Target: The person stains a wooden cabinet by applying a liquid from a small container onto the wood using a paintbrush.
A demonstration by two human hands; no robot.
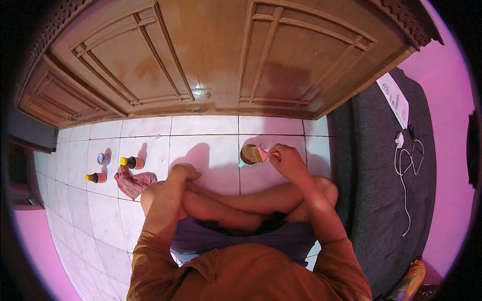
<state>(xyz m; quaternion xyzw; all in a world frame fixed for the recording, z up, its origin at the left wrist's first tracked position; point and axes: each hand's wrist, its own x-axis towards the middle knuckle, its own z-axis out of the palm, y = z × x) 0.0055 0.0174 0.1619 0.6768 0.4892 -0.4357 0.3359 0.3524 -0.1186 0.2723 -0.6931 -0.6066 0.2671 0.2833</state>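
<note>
Wooden door: fills the top of the view. Its panels look glossy and brown, with darker, uneven patches on the left panel and the middle of the right one. This suggests a coat of finish is partly on, though how much remains cannot be judged from here.
Tiled floor: pale tiles on which the person sits cross-legged facing the door, knees raised.
Dark mat: lies along the right side and carries a white cable and a white box.
Right hand: closed around the pink handle of the brush, held just over the tin.
Left hand: rests on the left knee, fingers curled loosely, holding nothing.
Red cloth: crumpled on the floor, left of the left knee.
Tin: small, round and open, standing on the floor just ahead of the right knee.
Brush: flat, its bristles lying across the tin's mouth, so it appears to be loading, not stroking the door.
Bottles: two small brown ones with yellow caps lie on the floor at the left, unused for now.
Small lid: round, beside the bottles.
</note>
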